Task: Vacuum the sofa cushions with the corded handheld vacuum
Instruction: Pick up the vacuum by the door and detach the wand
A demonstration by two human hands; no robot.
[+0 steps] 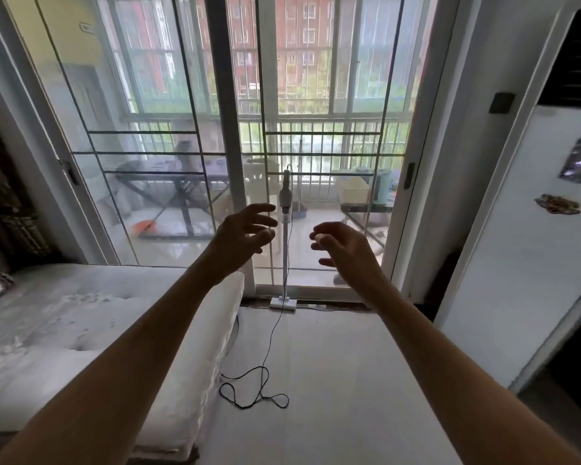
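Observation:
A white corded stick vacuum (pixel 286 209) stands upright against the sliding glass door, its floor head (pixel 283 303) on the floor at the door track. Its black cord (pixel 260 391) hangs down and loops on the pale floor. The sofa with a light cushion (pixel 81 323) fills the lower left. Both my arms stretch forward. My left hand (pixel 244 234) hovers left of the vacuum's tube with fingers spread, holding nothing. To the right of the tube my right hand (pixel 342 246) is raised with fingers loosely curved, also holding nothing. Neither hand touches the vacuum.
The sliding glass door (pixel 168 162) spans the back, with a balcony, a table and clutter behind it. A tall white air-conditioner unit (pixel 524 229) stands at the right. The sofa's end (pixel 215 347) borders the floor strip where the cord lies.

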